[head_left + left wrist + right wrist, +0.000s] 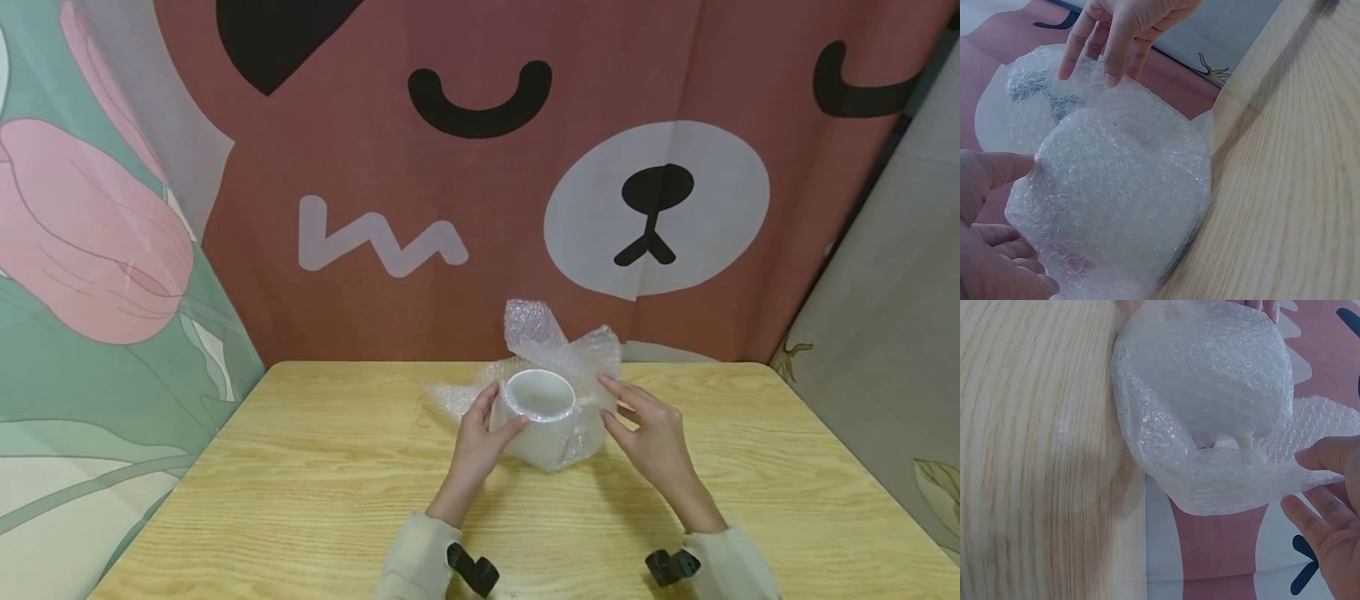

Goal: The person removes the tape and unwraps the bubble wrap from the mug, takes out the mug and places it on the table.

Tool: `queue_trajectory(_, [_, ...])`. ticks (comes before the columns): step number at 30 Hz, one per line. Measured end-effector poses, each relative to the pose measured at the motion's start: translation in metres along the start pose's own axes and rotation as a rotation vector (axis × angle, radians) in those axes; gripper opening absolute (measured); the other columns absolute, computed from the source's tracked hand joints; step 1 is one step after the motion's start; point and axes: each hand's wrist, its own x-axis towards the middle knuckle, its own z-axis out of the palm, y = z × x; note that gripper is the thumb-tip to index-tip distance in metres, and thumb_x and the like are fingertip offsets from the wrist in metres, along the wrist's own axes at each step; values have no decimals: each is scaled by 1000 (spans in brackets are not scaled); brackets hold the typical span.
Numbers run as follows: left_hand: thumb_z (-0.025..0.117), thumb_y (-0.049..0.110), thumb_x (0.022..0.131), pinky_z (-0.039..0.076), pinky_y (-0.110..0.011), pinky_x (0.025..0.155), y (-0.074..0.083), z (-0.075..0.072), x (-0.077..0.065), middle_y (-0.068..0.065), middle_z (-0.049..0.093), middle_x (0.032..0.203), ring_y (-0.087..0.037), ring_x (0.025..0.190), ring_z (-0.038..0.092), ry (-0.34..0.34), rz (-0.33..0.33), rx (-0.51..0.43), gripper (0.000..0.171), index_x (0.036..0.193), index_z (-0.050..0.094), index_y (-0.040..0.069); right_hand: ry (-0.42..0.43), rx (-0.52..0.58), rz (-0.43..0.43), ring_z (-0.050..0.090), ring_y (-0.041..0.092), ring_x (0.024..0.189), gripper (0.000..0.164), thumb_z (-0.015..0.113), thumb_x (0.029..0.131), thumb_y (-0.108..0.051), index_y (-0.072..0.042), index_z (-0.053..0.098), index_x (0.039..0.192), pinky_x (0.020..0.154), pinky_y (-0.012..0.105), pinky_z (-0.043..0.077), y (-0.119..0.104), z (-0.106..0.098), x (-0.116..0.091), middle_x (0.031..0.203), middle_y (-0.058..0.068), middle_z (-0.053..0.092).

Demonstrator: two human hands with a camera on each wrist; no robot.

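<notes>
A white mug (542, 392) stands upright on the table, with clear bubble wrap (536, 325) around its sides and loose flaps rising behind it. Its handle (1245, 441) shows through a gap in the wrap on the right side. My left hand (480, 437) holds the wrapped mug from the left, thumb near the front rim and fingers along the side. On the other side, my right hand (652, 433) pinches the edge of the wrap between thumb and fingers. In the left wrist view the wrap hides most of the mug.
The light wooden table (330, 475) ends at a printed curtain (360, 317) just behind the wrap. More printed cloth (892, 333) hangs along the right side. A small black camera (472, 571) sits on each sleeve.
</notes>
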Motion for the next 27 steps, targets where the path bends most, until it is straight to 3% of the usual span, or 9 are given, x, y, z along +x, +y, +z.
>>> queue_trajectory(7, [75, 3, 83, 21, -44, 114, 1, -2, 1, -26, 33, 149, -39, 139, 25, -4, -18, -17, 73, 143, 36, -10, 25, 14, 33, 66, 32, 95, 57, 78, 63, 22, 3, 68, 116, 66, 33, 57, 1, 0, 0, 113, 17, 68])
queue_trajectory(13, [74, 2, 83, 19, -45, 113, 3, -4, 0, -25, 32, 150, -39, 140, 23, -24, -16, -18, 73, 144, 35, -8, 57, 35, 78, 68, 34, 90, 54, 76, 67, 21, 3, 68, 117, 65, 36, 57, 3, -1, -2, 112, 20, 67])
queue_trajectory(16, [74, 2, 83, 19, -45, 114, 2, -4, 0, -24, 33, 150, -38, 140, 25, -25, -9, -22, 73, 144, 36, -9, 74, 51, 109, 68, 33, 89, 53, 76, 68, 20, 2, 68, 118, 66, 29, 57, 5, -1, -3, 111, 20, 68])
queue_trajectory(27, [74, 0, 83, 20, -43, 113, 0, -4, 1, -25, 34, 149, -37, 139, 27, -29, 14, -42, 72, 143, 36, -10, 107, 131, 288, 61, -6, 93, 50, 76, 72, 17, 1, 68, 118, 71, 20, 54, 9, -3, -6, 114, 19, 66])
